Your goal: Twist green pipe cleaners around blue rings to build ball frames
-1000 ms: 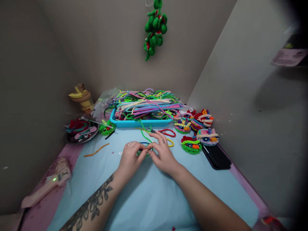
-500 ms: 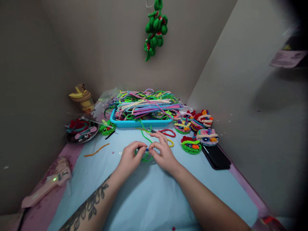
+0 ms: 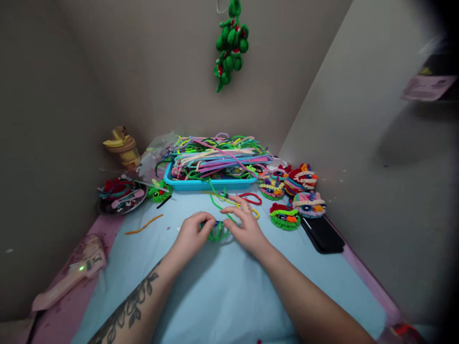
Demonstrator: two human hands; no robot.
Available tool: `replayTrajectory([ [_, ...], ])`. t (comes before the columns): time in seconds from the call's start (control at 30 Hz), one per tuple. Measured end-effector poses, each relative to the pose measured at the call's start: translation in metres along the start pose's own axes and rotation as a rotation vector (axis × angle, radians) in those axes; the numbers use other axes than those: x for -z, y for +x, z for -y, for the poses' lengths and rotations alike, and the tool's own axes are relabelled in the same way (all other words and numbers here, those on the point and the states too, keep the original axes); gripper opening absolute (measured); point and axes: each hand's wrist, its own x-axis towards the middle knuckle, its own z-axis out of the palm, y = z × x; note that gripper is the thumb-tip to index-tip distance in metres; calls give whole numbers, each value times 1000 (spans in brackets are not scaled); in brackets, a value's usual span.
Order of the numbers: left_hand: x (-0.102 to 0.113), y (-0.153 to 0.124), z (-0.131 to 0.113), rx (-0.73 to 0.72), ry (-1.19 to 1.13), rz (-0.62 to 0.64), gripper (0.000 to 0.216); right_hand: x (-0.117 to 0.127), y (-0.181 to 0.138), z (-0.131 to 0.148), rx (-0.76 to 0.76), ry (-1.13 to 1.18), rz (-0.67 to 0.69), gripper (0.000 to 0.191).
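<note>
Between the thumb and fingertips of my left hand (image 3: 191, 231) is a small piece of bent pipe cleaners. Green loops of the pipe-cleaner piece (image 3: 218, 233) hang down, and a dark blue strip runs along its top. My right hand (image 3: 245, 227) is just to its right, fingers apart and thumb close to the blue end; whether the thumb touches it I cannot tell. Behind my right fingers lie scissors with a red handle loop (image 3: 253, 197) and a yellow one, partly covered. Part of the piece is hidden behind my left fingers.
A blue tray (image 3: 211, 185) heaped with pipe cleaners stands at the back. Fuzzy colourful animal faces (image 3: 285, 217) and a black phone (image 3: 322, 234) are on the right. A metal bowl (image 3: 122, 208), an orange pipe cleaner (image 3: 143, 224) and a pink glue gun (image 3: 70, 282) lie left.
My right thumb and index finger have opened and drawn slightly away from the blue strip. My left hand keeps its pinch and has shifted slightly left, and more of the green loops shows.
</note>
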Motion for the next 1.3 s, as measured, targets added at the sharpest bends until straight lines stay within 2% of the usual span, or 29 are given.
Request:
replayTrajectory([
  [0.1,-2,2,6,176,-88,-133,24,-5,-5,6,58,-109,-124,10],
  [0.17,-5,3,8,248,-209,-166,25,-9,-8,11,103,-200,-145,8],
  [0.37,-16,1,5,292,-521,-114,26,-16,-11,15,93,-271,-126,9],
  [0.6,-15,1,5,332,-572,-39,30,-15,-12,15,110,-267,-81,11],
  [0.77,-14,1,4,354,-584,-8,28,-16,-11,15,105,-267,-117,11],
  [0.9,-13,0,2,341,-626,12,26,-15,-11,16,75,-220,-139,13],
  [1.0,-7,3,5,411,-783,-5,22,-11,-10,15,85,-130,-152,11],
  [1.07,0,7,9,471,-968,-28,16,-7,-9,13,72,-35,-187,25],
  [1.17,11,14,19,553,-1273,-20,7,-1,-6,6,-26,107,-248,34],
  [1.3,18,18,27,581,-1430,-13,7,-3,-2,-3,-197,317,-210,30],
])
